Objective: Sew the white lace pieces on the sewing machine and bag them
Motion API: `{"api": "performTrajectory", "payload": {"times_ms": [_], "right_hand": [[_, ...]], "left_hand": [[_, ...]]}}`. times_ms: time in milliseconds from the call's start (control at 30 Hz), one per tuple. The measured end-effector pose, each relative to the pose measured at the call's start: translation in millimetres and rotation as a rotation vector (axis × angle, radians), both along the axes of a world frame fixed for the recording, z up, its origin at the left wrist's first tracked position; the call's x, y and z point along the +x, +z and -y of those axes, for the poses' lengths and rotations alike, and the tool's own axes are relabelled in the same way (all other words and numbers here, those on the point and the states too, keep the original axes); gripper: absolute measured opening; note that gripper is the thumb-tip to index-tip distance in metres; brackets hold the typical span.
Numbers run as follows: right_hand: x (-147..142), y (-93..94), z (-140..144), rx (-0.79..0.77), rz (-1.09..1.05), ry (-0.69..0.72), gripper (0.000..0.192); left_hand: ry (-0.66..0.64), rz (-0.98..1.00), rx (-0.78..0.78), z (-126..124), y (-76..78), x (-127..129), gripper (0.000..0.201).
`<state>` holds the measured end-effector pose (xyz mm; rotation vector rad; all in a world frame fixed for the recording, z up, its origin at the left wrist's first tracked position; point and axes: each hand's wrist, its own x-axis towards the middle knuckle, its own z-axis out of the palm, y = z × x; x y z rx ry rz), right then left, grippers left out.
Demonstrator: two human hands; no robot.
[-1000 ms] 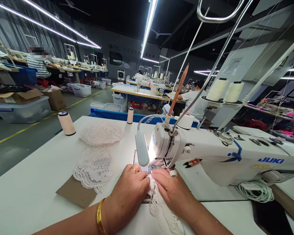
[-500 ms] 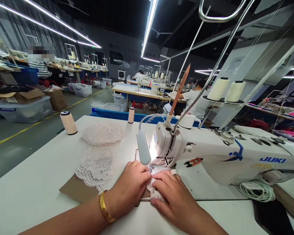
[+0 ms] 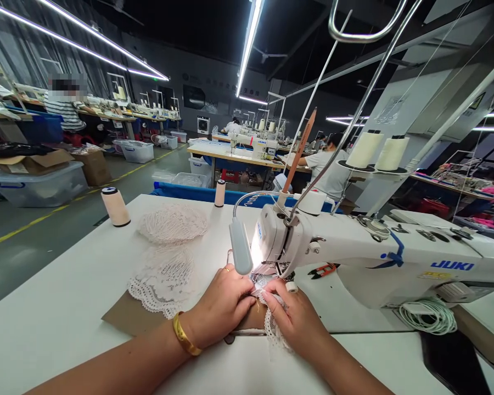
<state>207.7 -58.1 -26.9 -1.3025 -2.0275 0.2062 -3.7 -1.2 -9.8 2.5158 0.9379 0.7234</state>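
Observation:
Close under the needle area of a white sewing machine [image 3: 333, 236], both hands work on a piece of white lace trim [image 3: 274, 328]. My left hand [image 3: 227, 299], with a gold bangle at the wrist, has its fingers closed at the left edge of the lace by the presser foot. On the right, my right hand [image 3: 297, 312] pinches the lace between thumb and fingers, and its scalloped end hangs down over the table edge of the machine bed. Brown card [image 3: 127, 315] lies beneath my left forearm. The needle itself is hidden by the lamp [image 3: 241, 247] and hands.
Two lace pieces [image 3: 164, 274] lie left on the white table [image 3: 66, 291]. Thread cones [image 3: 115, 207] stand at its far edge. Orange-handled snips [image 3: 324, 270], a coiled cord [image 3: 428, 317] and a black phone-like slab [image 3: 453, 362] are at right. Co-workers sit beyond.
My right hand has shifted right and slightly up, drawing the lace end rightward and uncovering the brown surface between the hands. My left thumb has spread a little from the fingers.

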Motion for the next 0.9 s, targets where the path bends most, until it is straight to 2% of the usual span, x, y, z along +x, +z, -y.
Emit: {"api": "performTrajectory", "payload": {"times_ms": [233,467,567,700,800,900], "right_hand": [[4.9,-2.2,-0.2,-0.016,0.05,0.049,0.023],[2.9,-0.6,-2.1,0.094,0.018,-0.011,0.024],[3.2,5.5,0.9,0.068,0.05,0.073,0.025],[6.8,14.7,10.8,-0.031,0.191,0.257,0.017],[9.3,17.3,16.9,-0.028,0.248,0.273,0.01],[9.9,16.2,18.3,-0.025,0.253,0.271,0.009]], "left_hand": [[-0.051,0.062,0.126,-1.0,0.3,-0.4,0.018],[0.022,0.071,-0.107,-1.1,6.1,-1.5,0.019],[-0.037,0.07,-0.01,-0.8,6.0,-3.5,0.02],[-0.144,0.016,0.241,6.4,3.4,-9.2,0.026],[-0.166,-0.033,0.327,14.5,-0.1,-12.6,0.025],[-0.177,-0.031,0.32,18.6,-2.8,-13.3,0.024]]}}
